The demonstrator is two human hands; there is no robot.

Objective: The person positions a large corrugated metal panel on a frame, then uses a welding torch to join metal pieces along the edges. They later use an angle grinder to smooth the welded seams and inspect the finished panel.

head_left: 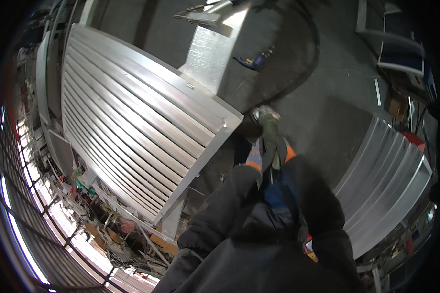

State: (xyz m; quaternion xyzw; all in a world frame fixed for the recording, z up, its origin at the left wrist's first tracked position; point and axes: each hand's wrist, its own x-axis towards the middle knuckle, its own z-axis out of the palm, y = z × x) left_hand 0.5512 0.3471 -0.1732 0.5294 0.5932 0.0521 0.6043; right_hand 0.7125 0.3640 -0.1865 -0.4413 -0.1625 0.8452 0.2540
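Both gloved hands are close together in front of my body, around a green hand-held power tool (268, 126). A round, pale metal part shows at its far left end, like an angle grinder's, but it is blurred. My left hand (255, 152), in a grey glove with an orange cuff, is closed at the tool's left side. On the tool's right side is my right hand (282, 147), also orange-cuffed, its fingers partly hidden. To the left stands a large slatted aluminium panel (132, 122), tilted, its near right corner just left of the tool.
A silver metal beam (205, 56) supports the panel's far side. On the dark floor lies a blue drill (259, 60), with a dark cable (312, 63) curving past it. At right leans another slatted metal panel (384, 180). Cluttered scraps (127, 244) fill the lower left.
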